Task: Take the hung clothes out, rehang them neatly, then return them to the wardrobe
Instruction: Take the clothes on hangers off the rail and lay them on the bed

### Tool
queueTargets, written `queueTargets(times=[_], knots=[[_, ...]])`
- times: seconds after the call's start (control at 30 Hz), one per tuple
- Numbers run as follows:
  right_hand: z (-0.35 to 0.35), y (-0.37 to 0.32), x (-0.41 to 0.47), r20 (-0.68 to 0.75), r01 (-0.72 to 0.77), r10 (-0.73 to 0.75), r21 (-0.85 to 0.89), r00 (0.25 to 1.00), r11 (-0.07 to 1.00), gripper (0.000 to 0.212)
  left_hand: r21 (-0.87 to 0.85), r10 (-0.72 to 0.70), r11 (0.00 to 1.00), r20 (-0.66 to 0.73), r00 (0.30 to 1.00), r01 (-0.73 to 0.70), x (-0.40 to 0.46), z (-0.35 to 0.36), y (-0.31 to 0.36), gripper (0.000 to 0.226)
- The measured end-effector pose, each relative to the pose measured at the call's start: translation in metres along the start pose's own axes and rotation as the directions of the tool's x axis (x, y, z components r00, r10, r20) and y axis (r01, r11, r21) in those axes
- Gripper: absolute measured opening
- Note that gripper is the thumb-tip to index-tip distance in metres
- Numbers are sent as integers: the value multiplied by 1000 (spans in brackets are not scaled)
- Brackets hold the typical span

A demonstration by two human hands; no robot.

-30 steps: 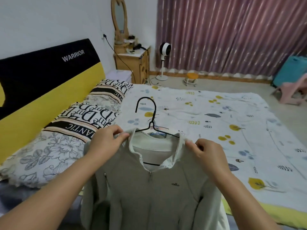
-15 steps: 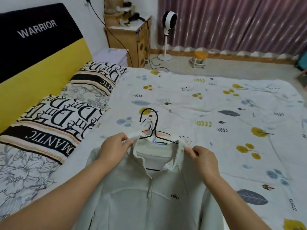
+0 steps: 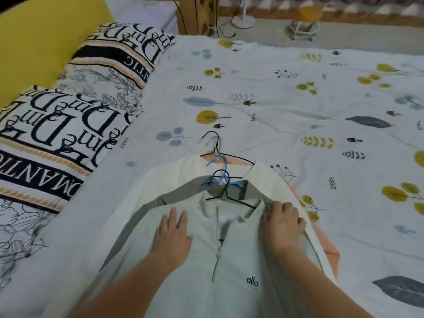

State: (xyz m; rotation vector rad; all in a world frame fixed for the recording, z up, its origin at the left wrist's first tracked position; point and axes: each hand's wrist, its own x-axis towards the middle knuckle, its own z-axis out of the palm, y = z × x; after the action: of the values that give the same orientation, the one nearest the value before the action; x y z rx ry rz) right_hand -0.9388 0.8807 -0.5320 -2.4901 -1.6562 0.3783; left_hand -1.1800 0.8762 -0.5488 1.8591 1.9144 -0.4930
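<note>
A pale grey-green zip jacket (image 3: 231, 267) with an "allo" logo lies on its black wire hanger (image 3: 226, 193), on top of a stack of hung clothes on the bed. Under it show a grey garment (image 3: 181, 191) on a blue hanger (image 3: 220, 183), a cream garment (image 3: 174, 171) on another black hanger (image 3: 214, 145) and a peach one (image 3: 330, 244). My left hand (image 3: 173, 235) presses flat on the jacket's left shoulder. My right hand (image 3: 283, 223) pinches the right side of the jacket's collar.
The bed's white sheet (image 3: 286, 106) with leaf prints spreads beyond the stack. Two lettered pillows (image 3: 57, 125) lie along the yellow headboard (image 3: 34, 35) on the left. On the floor past the bed stand a fan base (image 3: 243, 20) and a small stool (image 3: 302, 26).
The jacket has come down onto the stack of hung clothes on the bed. My left hand let go of the collar and now lies flat. The view has tilted downward.
</note>
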Motion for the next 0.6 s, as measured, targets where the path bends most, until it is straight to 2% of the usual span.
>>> queueTargets(times=[0.1, 0.13, 0.23, 0.33, 0.43, 0.53, 0.6], knots=[[17, -7, -22, -70, 46, -47, -13, 996, 999, 37, 3, -1, 1000, 49, 999, 1, 9, 17, 0, 68], [22, -9, -28, -16, 62, -62, 1, 998, 998, 45, 4, -2, 1000, 52, 999, 2, 11, 19, 1, 68], [31, -10, -39, 269, 153, -114, -126, 956, 980, 60, -1, 15, 1000, 90, 996, -15, 11, 16, 1, 70], [21, -16, -37, 393, 180, -80, -225, 916, 958, 56, -29, 44, 999, 158, 986, -40, 7, 2, -6, 67], [-8, -34, -34, 472, 220, -56, -300, 880, 928, 44, -92, 75, 994, 206, 976, -58, -5, -21, -13, 50], [-41, -53, -40, 538, 278, -86, -287, 839, 917, 39, -171, 118, 981, 171, 978, -89, -27, -50, -19, 41], [-64, -69, -53, 528, 291, -130, -233, 839, 928, 36, -212, 129, 972, 117, 985, -103, -50, -71, -26, 39]])
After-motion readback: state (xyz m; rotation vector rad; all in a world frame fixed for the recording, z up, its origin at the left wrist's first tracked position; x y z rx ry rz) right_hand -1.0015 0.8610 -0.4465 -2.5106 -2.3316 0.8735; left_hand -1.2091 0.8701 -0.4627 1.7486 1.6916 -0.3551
